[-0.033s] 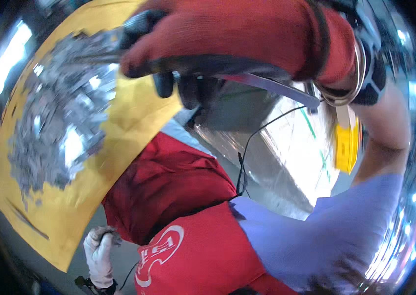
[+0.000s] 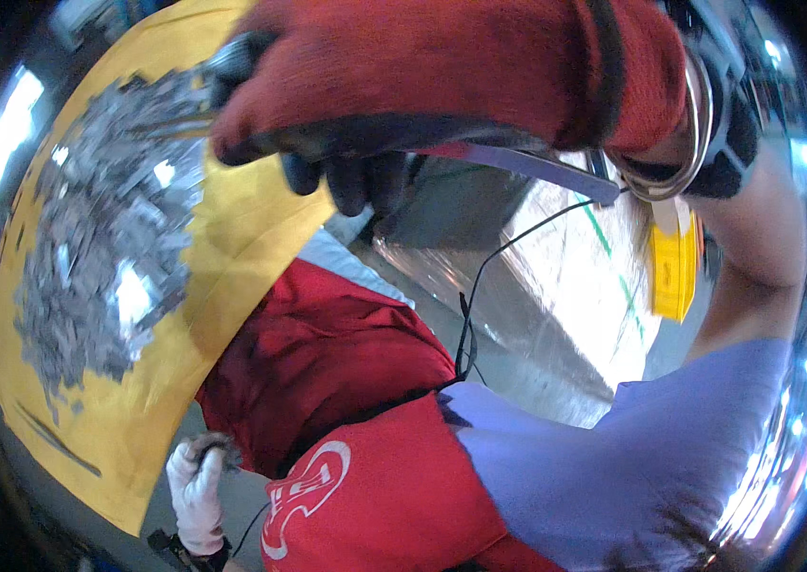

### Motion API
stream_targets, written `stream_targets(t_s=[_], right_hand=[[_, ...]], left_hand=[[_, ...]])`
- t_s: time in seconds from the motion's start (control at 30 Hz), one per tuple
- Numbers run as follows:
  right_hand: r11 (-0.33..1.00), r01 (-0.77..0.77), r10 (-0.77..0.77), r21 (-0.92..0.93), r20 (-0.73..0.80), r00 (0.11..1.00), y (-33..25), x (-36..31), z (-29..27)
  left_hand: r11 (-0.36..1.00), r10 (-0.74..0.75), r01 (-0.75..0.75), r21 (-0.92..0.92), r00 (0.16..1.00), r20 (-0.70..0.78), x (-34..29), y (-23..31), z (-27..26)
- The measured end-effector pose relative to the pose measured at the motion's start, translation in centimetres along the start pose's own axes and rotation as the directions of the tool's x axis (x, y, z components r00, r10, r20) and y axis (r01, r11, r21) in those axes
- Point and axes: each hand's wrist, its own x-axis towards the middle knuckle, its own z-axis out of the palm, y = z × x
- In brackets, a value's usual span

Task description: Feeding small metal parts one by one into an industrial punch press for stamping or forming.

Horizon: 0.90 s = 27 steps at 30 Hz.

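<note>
In the head view, the yellow sheet point(image 2: 232, 248) leaves a bare strip between the grey pieces point(image 2: 103, 229) and its right edge, near the red apron point(image 2: 337, 362). The right hand point(image 2: 413, 81), red-gloved, reaches across the top, closed round a tweezer-like tool point(image 2: 551, 173), its 2 prongs over the thin, shiny heap; the white-gloved left hand point(image 2: 196, 491) hangs low, curled, whether holding anything I cannot tell.
</note>
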Motion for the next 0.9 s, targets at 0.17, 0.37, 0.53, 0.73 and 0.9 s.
stream_targets(t_s=[0.17,0.37,0.53,0.73,0.9], right_hand=[[0.999,-0.006,0.006,-0.041,-0.02,1.0,3.9,-3.2,-0.8],[0.999,0.008,-0.01,-0.041,-0.039,0.999,5.6,-3.6,-1.8],[0.997,-0.002,-0.002,-0.074,-0.055,0.998,6.3,-3.6,-2.3],[0.981,0.033,-0.053,-0.189,-0.105,0.993,6.5,-1.6,-4.1],[0.981,-0.094,0.12,0.168,-0.15,0.981,5.1,2.4,-2.3]], left_hand=[[0.992,-0.005,0.036,-0.12,0.97,0.244,5.8,5.0,6.8],[0.991,0.129,-0.137,-0.008,0.911,0.392,7.5,6.2,7.4],[0.979,0.166,-0.097,-0.18,0.891,0.423,8.6,7.9,9.9],[0.976,0.071,-0.004,-0.218,0.95,0.303,8.5,8.4,6.3],[0.94,0.2,-0.12,-0.321,0.953,0.229,8.5,7.6,2.3]])
